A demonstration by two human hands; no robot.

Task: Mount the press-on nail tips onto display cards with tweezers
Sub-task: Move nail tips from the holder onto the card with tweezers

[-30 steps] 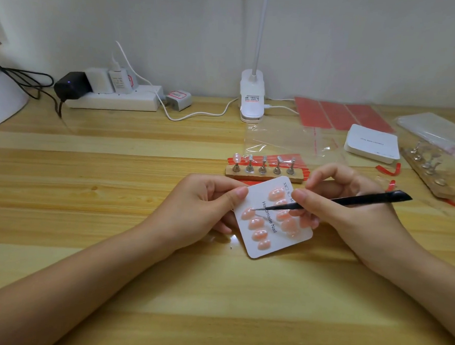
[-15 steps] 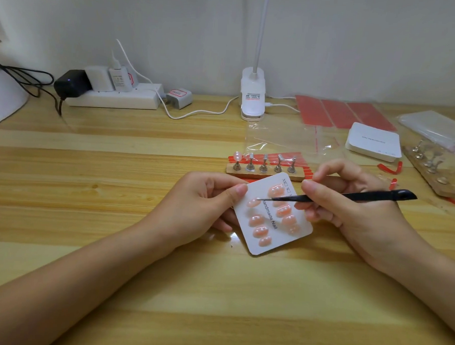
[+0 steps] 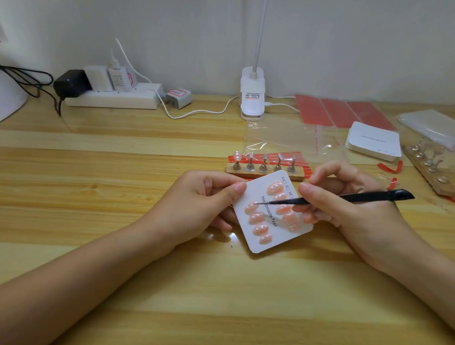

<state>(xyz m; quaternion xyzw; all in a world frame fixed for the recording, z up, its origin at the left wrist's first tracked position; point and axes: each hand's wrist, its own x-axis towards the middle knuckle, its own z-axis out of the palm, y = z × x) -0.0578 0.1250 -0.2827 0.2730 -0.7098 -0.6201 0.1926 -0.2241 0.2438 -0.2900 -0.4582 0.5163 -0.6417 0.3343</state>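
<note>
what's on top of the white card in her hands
Two columns of pink nail tips sit on the display card, with the tweezers tip at the top left one. Right-column tips are partly covered.

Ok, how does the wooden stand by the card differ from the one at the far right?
The near stand lies crosswise just behind the card; the far stand runs at a slant by the right edge, partly under a clear bag. The near stand carries one pink nail tip on its leftmost post; on the far stand I see no tip. Red strips lie behind the near stand. Both are wooden bars with a row of metal posts.
</note>
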